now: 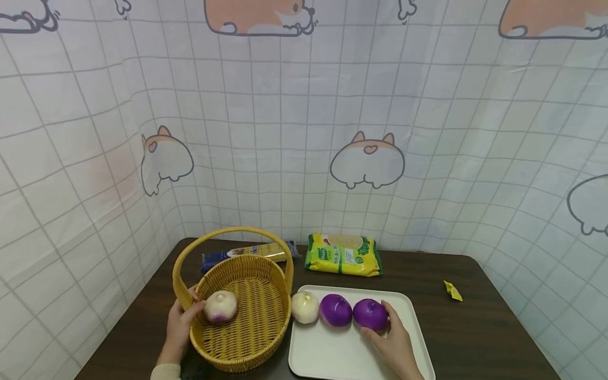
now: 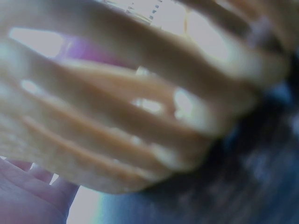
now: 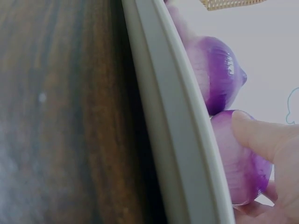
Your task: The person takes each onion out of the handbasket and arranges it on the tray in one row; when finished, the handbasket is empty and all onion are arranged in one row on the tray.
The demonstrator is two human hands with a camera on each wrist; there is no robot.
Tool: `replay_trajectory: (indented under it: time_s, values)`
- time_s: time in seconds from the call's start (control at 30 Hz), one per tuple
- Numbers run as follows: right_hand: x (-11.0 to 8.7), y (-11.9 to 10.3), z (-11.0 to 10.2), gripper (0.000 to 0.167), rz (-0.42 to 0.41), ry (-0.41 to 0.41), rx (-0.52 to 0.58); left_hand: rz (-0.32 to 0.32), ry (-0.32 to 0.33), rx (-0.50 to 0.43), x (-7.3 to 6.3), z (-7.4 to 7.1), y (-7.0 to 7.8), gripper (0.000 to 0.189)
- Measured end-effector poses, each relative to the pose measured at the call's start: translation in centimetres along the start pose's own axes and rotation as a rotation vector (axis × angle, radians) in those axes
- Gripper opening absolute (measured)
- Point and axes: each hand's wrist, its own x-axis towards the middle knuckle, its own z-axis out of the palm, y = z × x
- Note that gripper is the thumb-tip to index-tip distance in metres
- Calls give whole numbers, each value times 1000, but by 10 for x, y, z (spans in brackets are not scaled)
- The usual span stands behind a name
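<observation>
My left hand (image 1: 179, 322) grips the left side of the yellow wicker basket (image 1: 267, 345) near the foot of its handle, thumb over the rim. Inside the basket, close to that thumb, lies a pale onion (image 1: 221, 304) with a purple patch. On the white tray (image 1: 328, 354), my right hand (image 1: 393, 343) holds the rightmost purple onion (image 1: 369, 312) between thumb and fingers. Beside it sit another purple onion (image 1: 336, 310) and a white onion (image 1: 305, 307). In the right wrist view, the held onion (image 3: 233, 163) is at the tray's edge. Blurred wickerwork (image 2: 107, 107) fills the left wrist view.
Behind the basket lies a blue and yellow packet (image 1: 252, 252). A green and yellow bag (image 1: 343, 255) lies behind the tray. To the right, a small yellow wrapper (image 1: 453, 291) rests on the dark table (image 1: 480, 338). A checked curtain (image 1: 304, 116) surrounds the table's back and sides.
</observation>
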Motion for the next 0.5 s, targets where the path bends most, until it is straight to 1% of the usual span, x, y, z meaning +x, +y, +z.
replay_trajectory:
  time_s: [0.2, 0.4, 0.5]
  values:
    - [-1, -1, 0, 91, -19, 13, 15, -1, 13, -8, 0, 1, -1, 31]
    - [-2, -1, -1, 92, -43, 15, 4, 18, 7, -3, 1, 0, -3, 30]
    - [-2, -1, -2, 93, -30, 13, 20, 23, 3, -5, 1, -1, -4, 31]
